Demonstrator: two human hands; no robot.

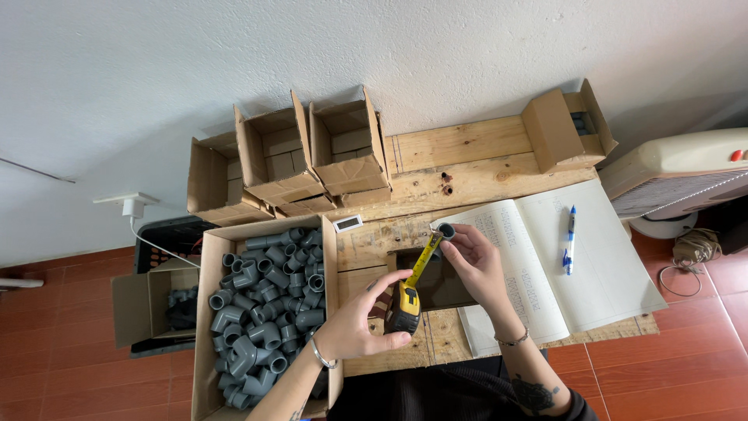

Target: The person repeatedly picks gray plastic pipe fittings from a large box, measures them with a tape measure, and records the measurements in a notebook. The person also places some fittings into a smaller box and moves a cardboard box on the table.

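- Left hand (360, 323) was closed around a yellow-and-black tape measure (404, 308), thumb under the case, fingers curled over it, just above the near edge of the wooden desk (467, 148).
- The yellow blade (424, 259) ran up and right from the case to the right hand (475, 261), which pinched a small grey pipe fitting (446, 230) between fingertips, its open mouth turned toward the camera.
- The blade tip met the fitting's rim; both were held in the air over a dark flat tablet-like slab (444, 284) lying on the desk.
- Judgement: a good reading would need the blade pulled taut and laid straight across the widest part of the opening, hook seated on the rim, case hand steady, fitting not tilted.
- At the left, an open cardboard box (209, 312) was heaped with grey elbow fittings (261, 312); it overlapped the desk's left edge.
- On the floor further left, a smaller open carton (131, 308) held a few more dark fittings.
- Right of the hands lay an open ruled ledger (600, 257) with handwritten columns, a blue-and-white pen (569, 238) resting on its right page.
- A small white rectangular tag or display (347, 224) sat just beyond the big box.
- Against the wall (156, 78) stood three open brown cartons (276, 160) tipped on their sides, pale blocks inside.
- At the far right corner of the desk was one more small carton (555, 129), flap open, dark pieces just visible.
- No box showed a readable label from here.
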